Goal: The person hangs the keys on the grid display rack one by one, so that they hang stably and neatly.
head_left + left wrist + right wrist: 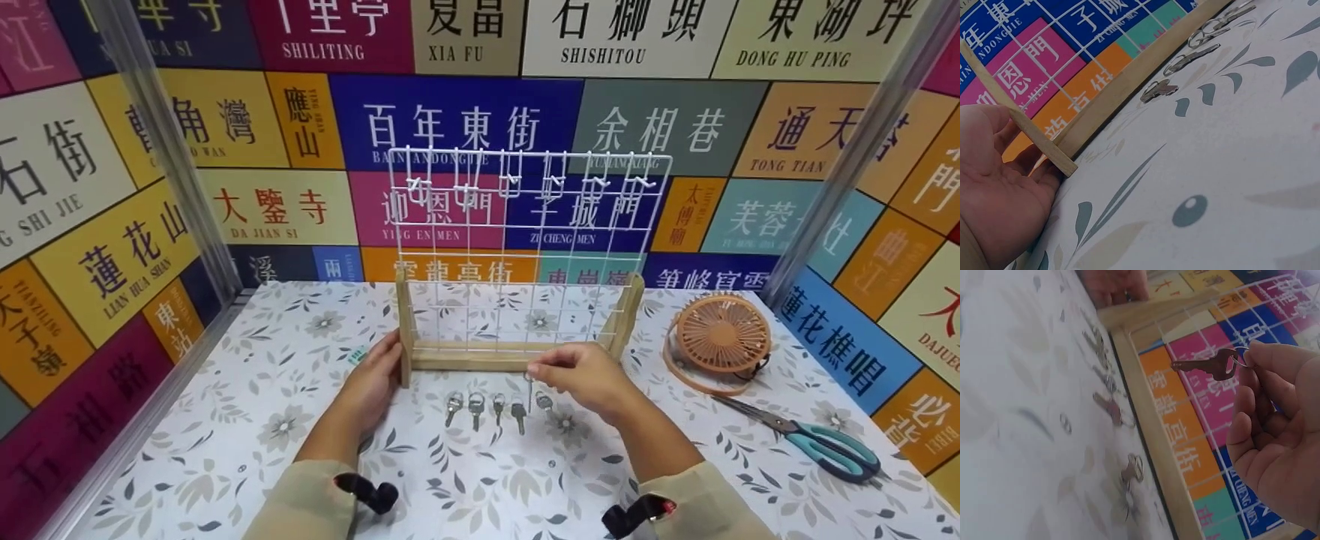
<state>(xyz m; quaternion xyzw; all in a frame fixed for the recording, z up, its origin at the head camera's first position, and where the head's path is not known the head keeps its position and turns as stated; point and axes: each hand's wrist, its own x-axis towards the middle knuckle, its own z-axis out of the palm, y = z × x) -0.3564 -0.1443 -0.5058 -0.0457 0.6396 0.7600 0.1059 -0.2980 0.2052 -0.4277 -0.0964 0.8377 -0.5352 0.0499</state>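
A white wire grid rack on a wooden stand [465, 364] is upright on the patterned tablecloth. Near the top of the grid, several white hooks [511, 185] stick out. My left hand [373, 381] holds the stand's left leg [1044, 143] low down, fingers partly hidden behind the wood. At the stand's right front, my right hand [589, 379] pinches the small ring of a key [1207, 364] between thumb and fingertip; the key hangs free above the cloth. Several more silver keys [475, 409] with rings lie in a row in front of the stand.
An orange desk fan [724, 334] stands to the right of the rack. Scissors with teal handles [832, 448] lie in front of it, blades toward the fan. Panels printed with place names [457, 112] enclose the table at the back and sides.
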